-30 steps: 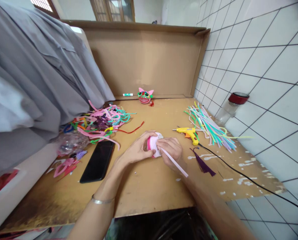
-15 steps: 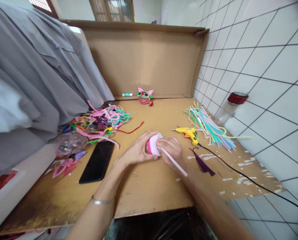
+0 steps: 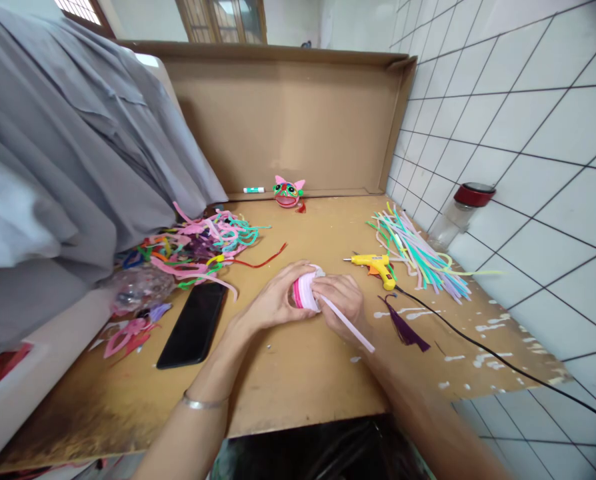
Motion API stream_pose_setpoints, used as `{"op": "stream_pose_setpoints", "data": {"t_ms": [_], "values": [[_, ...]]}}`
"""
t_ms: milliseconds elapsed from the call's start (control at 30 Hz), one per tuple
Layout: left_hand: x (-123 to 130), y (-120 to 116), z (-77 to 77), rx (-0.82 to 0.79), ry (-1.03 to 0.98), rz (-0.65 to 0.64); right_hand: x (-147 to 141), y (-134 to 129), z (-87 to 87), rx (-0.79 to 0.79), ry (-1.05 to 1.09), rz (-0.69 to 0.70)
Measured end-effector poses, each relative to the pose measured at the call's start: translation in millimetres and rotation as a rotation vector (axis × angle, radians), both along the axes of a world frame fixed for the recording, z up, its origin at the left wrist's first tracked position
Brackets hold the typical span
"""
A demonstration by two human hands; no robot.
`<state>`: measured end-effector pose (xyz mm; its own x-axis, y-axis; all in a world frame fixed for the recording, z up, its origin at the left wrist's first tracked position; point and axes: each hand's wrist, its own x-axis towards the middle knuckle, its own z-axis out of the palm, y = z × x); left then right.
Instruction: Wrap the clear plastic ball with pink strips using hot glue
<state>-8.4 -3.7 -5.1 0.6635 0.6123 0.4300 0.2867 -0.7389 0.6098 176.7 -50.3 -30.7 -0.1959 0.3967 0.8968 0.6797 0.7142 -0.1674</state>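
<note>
A small round piece wrapped in pink and pale lilac strips (image 3: pixel 305 292) is held above the middle of the table. My left hand (image 3: pixel 277 293) curls round its left side, thumb below and fingers over the top. On its right side, my right hand (image 3: pixel 342 299) pinches a pale lilac pipe cleaner (image 3: pixel 351 327) against it; the free end sticks out down to the right. The fingertips of my right hand are partly hidden.
A yellow glue gun (image 3: pixel 375 263), purple tassel (image 3: pixel 405 327) and pipe cleaner bundle (image 3: pixel 423 257) lie right. A black phone (image 3: pixel 192 327) and tangled pipe cleaners (image 3: pixel 208 237) lie left. Behind are a marker (image 3: pixel 254 190) and a decorated head (image 3: pixel 287 193); a jar (image 3: pixel 458 217) stands by the tiles.
</note>
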Motion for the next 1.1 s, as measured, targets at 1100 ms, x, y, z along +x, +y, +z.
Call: {"op": "stream_pose_setpoints", "data": {"t_ms": [1100], "values": [[2.8,-0.1,-3.4,0.073,0.04,0.032,-0.4,-2.3,4.2,-0.048,0.005,0.001]]}}
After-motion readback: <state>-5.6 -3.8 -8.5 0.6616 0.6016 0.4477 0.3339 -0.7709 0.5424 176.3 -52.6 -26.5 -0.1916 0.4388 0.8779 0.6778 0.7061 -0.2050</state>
